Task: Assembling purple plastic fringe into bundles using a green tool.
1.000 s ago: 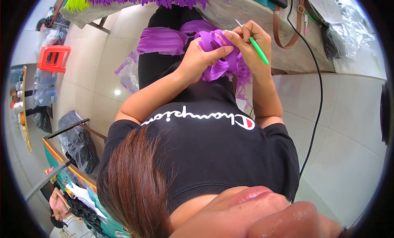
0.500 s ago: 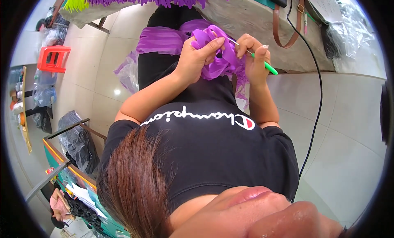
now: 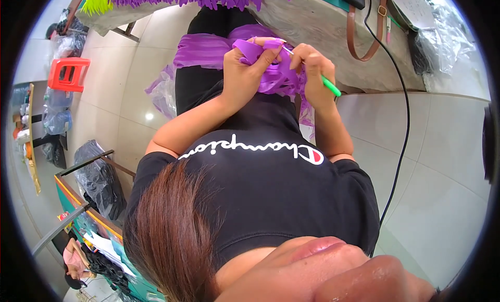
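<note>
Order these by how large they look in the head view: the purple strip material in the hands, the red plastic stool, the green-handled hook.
1. purple strip material, spread over the lap.
2. red plastic stool; it stands farther away, so its real size is unsure.
3. green-handled hook, thin, held by the right hand.

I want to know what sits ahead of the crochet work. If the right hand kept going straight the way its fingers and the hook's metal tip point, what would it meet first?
The right hand holds a green crochet hook, tip aimed at the left hand. First in line is the purple yarn piece, already touching it; just behind are the left hand fingers, though depth is unclear.
</note>
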Demonstrator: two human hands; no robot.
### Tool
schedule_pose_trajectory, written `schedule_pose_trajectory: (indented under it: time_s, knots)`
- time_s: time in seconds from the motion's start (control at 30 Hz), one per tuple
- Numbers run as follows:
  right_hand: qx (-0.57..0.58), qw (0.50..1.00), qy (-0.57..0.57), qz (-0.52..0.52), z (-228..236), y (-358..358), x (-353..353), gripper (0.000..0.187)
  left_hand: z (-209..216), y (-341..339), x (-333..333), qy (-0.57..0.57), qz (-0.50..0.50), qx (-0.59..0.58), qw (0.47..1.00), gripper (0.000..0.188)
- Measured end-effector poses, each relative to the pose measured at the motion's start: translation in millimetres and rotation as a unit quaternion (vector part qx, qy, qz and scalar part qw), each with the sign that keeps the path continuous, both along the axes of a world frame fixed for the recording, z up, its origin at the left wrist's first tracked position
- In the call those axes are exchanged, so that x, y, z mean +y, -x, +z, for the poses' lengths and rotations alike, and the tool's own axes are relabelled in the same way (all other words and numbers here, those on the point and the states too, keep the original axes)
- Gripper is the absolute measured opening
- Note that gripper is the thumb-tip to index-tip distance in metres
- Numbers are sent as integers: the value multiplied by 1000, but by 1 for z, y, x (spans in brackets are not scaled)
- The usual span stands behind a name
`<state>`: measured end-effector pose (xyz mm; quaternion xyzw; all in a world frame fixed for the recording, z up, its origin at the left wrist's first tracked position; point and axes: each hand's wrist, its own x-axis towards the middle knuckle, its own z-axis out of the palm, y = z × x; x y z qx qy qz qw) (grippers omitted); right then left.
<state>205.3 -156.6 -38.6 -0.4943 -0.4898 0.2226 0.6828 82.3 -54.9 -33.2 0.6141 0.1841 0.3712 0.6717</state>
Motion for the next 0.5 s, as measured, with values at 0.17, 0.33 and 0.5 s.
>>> schedule_pose_trajectory:
  time_s: [0.17, 0.33, 0.5]
  knots:
    - [-109, 985, 91, -100, 6, 3, -5, 49, -5, -3, -2, -49, 34, 3, 998, 14]
    - [174, 984, -45, -14, 2, -15, -9, 42, -6, -3, 3, 164, -55, -8, 985, 6]
    - [75, 992, 9, -99, 1, -9, 2, 28, -7, -3, 3, 167, -66, 6, 984, 9]
